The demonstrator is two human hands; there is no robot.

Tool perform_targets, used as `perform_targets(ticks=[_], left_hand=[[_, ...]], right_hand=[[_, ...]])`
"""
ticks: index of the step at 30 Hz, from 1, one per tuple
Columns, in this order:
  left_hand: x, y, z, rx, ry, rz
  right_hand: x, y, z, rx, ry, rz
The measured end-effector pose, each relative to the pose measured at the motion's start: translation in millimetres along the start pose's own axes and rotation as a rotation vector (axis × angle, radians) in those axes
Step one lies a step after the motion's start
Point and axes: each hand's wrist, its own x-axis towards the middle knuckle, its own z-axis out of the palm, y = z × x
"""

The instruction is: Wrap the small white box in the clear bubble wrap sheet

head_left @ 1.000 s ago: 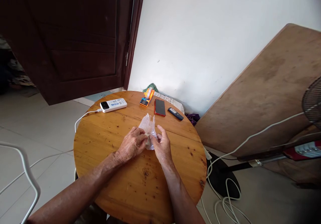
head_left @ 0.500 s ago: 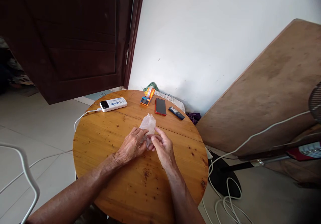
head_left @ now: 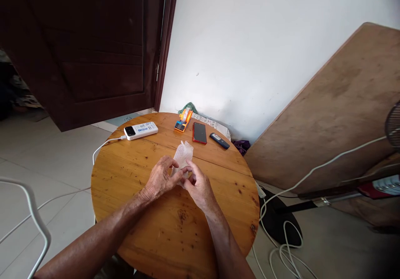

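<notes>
A crumpled piece of clear bubble wrap point(head_left: 183, 154) stands up over the middle of the round wooden table point(head_left: 131, 175). My left hand point(head_left: 161, 179) pinches its lower left part with fingers and thumb. My right hand point(head_left: 196, 185) grips its lower right part, fingers curled toward the left hand. The two hands touch each other under the wrap, and whatever the wrap holds is hidden.
At the table's far edge lie a white power bank point(head_left: 140, 130) with a cable, an orange tape dispenser point(head_left: 183, 120), a red-cased phone point(head_left: 199, 133) and a small dark device point(head_left: 219, 140). A wooden board point(head_left: 337, 112) leans at right; white cables point(head_left: 281, 245) lie on the floor. A dark door point(head_left: 84, 50) stands behind.
My hands have drawn closer together and slightly toward me. The bubble wrap is more gathered and now stands narrower above my fingers.
</notes>
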Motion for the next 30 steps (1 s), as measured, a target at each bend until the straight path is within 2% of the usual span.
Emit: perform_targets(ticks=[5, 9, 15, 17, 21, 24, 30], left_hand=[[1, 2, 7.3, 0.054, -0.034, -0.040], [0, -1, 10.5, 0.014, -0.020, -0.017], [-1, 0, 10.1, 0.003, -0.031, -0.079], [0, 0, 9.8, -0.004, -0.048, -0.099], [1, 0, 10.3, -0.025, -0.038, -0.104], [-1, 2, 10.2, -0.042, -0.036, -0.124], [-8, 10, 6.6, -0.026, -0.106, -0.110]], right_hand=[[-1, -4, -2, -0.049, -0.033, -0.062], [-2, -7, -3, -0.003, -0.054, -0.016], [3, 1, -11, -0.005, 0.198, 0.151], [5, 5, -13, 0.012, 0.224, 0.217], [5, 7, -10, 0.112, 0.106, 0.353], [2, 3, -8, 0.170, 0.033, 0.392], [-1, -6, -19, 0.189, -0.077, 0.487]])
